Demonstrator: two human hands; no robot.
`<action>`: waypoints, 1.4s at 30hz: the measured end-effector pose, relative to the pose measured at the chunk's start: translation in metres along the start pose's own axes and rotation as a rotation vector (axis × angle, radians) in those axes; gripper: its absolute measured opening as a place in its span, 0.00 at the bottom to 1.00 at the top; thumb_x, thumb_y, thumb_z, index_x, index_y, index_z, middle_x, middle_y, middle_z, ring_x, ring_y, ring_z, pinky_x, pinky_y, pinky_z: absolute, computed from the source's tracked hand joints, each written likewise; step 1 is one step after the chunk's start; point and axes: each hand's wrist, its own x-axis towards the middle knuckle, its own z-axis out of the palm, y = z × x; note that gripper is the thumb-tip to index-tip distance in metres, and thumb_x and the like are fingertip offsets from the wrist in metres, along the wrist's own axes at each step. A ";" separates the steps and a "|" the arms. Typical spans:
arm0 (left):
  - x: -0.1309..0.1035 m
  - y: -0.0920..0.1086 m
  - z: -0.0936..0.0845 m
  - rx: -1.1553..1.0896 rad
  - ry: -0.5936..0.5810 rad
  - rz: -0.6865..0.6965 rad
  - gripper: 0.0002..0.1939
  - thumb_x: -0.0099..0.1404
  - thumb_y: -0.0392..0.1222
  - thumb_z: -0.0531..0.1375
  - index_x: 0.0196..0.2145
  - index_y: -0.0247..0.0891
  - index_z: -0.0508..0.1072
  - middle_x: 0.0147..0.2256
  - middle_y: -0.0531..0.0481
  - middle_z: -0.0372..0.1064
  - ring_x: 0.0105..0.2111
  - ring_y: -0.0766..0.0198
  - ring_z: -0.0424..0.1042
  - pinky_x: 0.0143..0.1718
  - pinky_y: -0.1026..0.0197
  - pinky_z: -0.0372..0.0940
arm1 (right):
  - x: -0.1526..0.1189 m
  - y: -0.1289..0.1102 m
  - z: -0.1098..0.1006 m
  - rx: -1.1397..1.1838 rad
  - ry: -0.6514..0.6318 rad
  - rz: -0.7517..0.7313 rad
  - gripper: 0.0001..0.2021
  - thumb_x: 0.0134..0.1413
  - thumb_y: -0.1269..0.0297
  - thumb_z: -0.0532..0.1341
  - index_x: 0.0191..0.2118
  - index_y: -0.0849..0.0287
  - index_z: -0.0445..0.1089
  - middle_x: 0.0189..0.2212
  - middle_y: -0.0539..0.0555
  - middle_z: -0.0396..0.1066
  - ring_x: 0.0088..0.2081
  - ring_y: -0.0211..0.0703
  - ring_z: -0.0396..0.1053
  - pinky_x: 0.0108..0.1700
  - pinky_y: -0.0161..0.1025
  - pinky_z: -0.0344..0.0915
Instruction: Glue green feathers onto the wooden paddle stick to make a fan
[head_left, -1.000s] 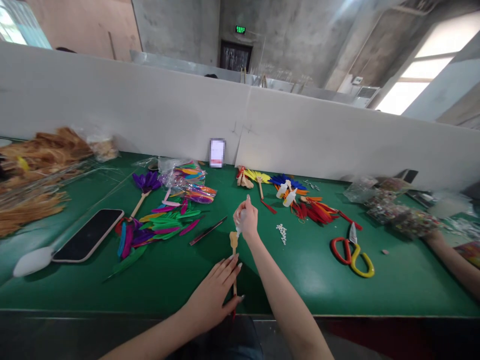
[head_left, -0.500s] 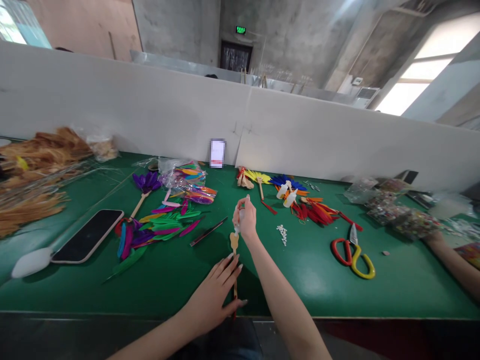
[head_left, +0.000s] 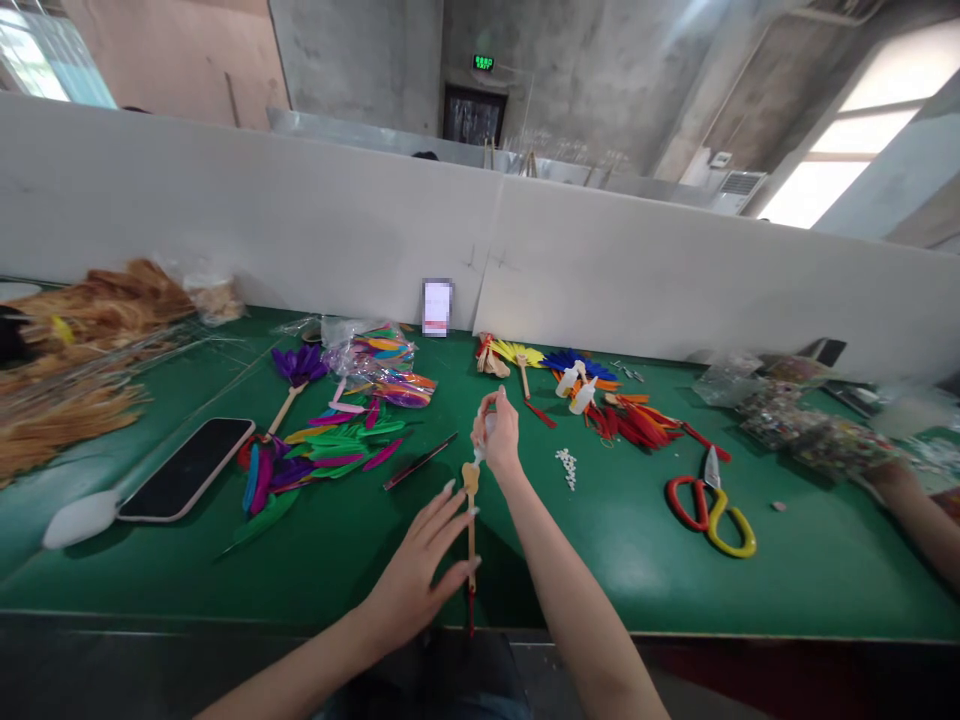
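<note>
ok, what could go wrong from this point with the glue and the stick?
1. The right hand tips a small white squeeze bottle onto the head of the thin wooden fan stick; excess could run onto the green table mat.
2. The left hand only steadies the stick's shaft with its fingers, so it may shift.
3. The loose coloured feathers lie close beside it and could pick up stray glue.
</note>
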 end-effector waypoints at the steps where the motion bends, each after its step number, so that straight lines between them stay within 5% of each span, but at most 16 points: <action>1: 0.004 -0.002 -0.007 -0.035 0.079 -0.042 0.20 0.70 0.44 0.48 0.59 0.43 0.59 0.62 0.47 0.53 0.64 0.57 0.45 0.60 0.48 0.52 | 0.000 0.000 0.000 -0.001 0.000 0.000 0.23 0.52 0.40 0.50 0.22 0.54 0.58 0.05 0.38 0.49 0.07 0.30 0.46 0.10 0.29 0.46; 5: 0.031 -0.014 -0.040 -0.154 0.349 -0.167 0.18 0.70 0.44 0.47 0.55 0.43 0.63 0.58 0.49 0.60 0.62 0.57 0.49 0.60 0.50 0.52 | 0.000 -0.002 0.000 -0.010 -0.003 0.000 0.23 0.52 0.39 0.50 0.22 0.54 0.58 0.05 0.38 0.49 0.07 0.30 0.46 0.10 0.29 0.46; 9: 0.047 -0.018 -0.055 -0.159 0.405 -0.174 0.16 0.70 0.45 0.47 0.51 0.42 0.67 0.55 0.49 0.65 0.61 0.55 0.53 0.59 0.49 0.55 | 0.000 -0.005 0.002 -0.014 -0.011 0.002 0.22 0.53 0.40 0.50 0.22 0.54 0.58 0.05 0.38 0.49 0.07 0.30 0.46 0.10 0.29 0.46; 13: 0.027 -0.005 -0.030 -0.049 0.306 -0.080 0.16 0.70 0.41 0.47 0.52 0.42 0.67 0.55 0.48 0.65 0.59 0.58 0.58 0.58 0.51 0.56 | 0.000 -0.008 0.003 -0.011 -0.015 -0.003 0.22 0.53 0.40 0.50 0.22 0.54 0.57 0.05 0.38 0.50 0.07 0.30 0.46 0.10 0.29 0.46; 17: -0.008 0.011 0.010 0.147 -0.015 0.074 0.26 0.69 0.42 0.49 0.64 0.44 0.50 0.63 0.46 0.50 0.62 0.55 0.51 0.60 0.48 0.53 | 0.000 -0.012 0.005 -0.006 -0.035 -0.003 0.21 0.53 0.41 0.50 0.22 0.54 0.58 0.05 0.38 0.49 0.07 0.30 0.46 0.10 0.29 0.46; 21: -0.024 0.012 0.033 0.240 -0.152 0.111 0.41 0.65 0.54 0.53 0.66 0.43 0.34 0.65 0.44 0.42 0.63 0.51 0.48 0.60 0.49 0.51 | 0.000 -0.018 0.007 -0.002 -0.055 -0.007 0.21 0.54 0.42 0.50 0.22 0.54 0.57 0.05 0.38 0.49 0.07 0.30 0.45 0.10 0.29 0.46; 42: -0.025 0.005 0.044 0.385 -0.139 0.166 0.42 0.65 0.57 0.52 0.66 0.38 0.35 0.64 0.43 0.44 0.62 0.54 0.51 0.60 0.53 0.49 | 0.009 -0.037 0.014 0.004 -0.086 -0.035 0.20 0.54 0.43 0.50 0.22 0.54 0.56 0.06 0.38 0.47 0.07 0.29 0.44 0.11 0.29 0.46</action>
